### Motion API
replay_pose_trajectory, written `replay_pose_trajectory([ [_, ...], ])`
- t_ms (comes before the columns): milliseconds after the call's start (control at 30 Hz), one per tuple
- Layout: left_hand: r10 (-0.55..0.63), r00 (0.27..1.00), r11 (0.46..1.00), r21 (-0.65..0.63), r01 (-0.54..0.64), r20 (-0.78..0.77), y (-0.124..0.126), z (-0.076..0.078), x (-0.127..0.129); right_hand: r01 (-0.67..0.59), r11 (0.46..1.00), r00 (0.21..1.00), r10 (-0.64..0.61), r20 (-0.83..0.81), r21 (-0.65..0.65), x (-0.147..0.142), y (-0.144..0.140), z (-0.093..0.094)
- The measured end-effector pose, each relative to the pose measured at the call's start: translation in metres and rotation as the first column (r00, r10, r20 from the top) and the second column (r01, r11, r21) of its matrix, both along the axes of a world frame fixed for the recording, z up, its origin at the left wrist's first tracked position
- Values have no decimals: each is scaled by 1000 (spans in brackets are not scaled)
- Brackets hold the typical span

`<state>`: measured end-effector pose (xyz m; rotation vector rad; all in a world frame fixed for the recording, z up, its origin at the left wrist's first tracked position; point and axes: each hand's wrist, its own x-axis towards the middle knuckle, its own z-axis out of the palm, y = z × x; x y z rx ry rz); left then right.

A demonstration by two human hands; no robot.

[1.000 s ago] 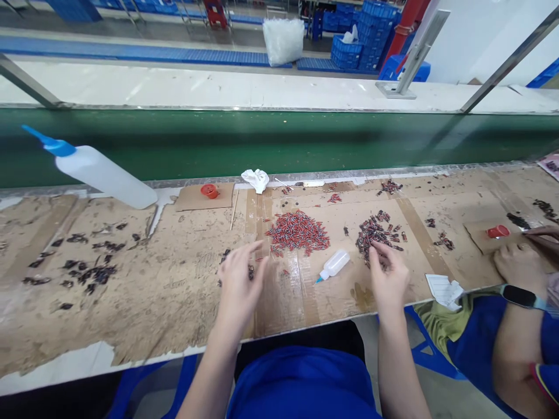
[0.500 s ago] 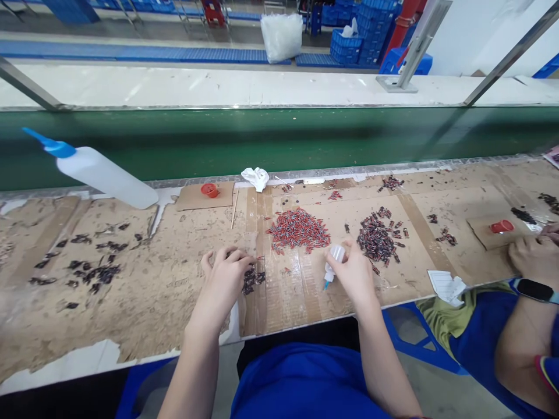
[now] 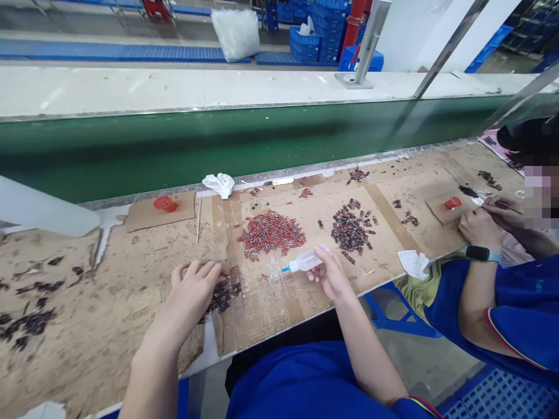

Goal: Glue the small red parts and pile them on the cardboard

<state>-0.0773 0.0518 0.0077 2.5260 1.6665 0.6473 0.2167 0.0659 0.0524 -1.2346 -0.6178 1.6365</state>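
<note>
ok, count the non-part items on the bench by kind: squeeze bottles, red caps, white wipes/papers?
Squeeze bottles: 2, small one in the right hand, big one far left
Red caps: 2
White wipes/papers: 2
Total: 6

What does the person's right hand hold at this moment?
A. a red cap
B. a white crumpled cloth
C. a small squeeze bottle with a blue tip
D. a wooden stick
C: the right hand grips the small squeeze bottle, whose blue tip points left above the cardboard, while the left hand rests on a pile of dark parts.
</note>
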Motion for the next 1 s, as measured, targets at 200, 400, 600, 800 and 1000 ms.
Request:
replay_pose_trajectory([
  [200, -3, 986, 999, 46, -4, 168, -8, 24, 25, 61, 997, 993, -65, -97, -45, 1, -3, -3],
  [400, -51, 918, 998, -7, 58, 393, -36, 12, 78, 245, 969, 967, -246, -58, -27, -2, -5, -5],
  [600, 103, 941, 993, 21, -116, 323, -50, -5, 101, 185, 977, 973, -197, 117, 102, -10, -13, -15],
  [800, 161, 931, 981, 49, -187, 328, -50, -3, 100, 101, 969, 959, -155, 238, 226, -17, -20, -15],
  [1000, 197, 893, 978, -22, -206, 404, -51, -4, 101, 40, 962, 920, -141, 366, 269, -17, -24, -16],
])
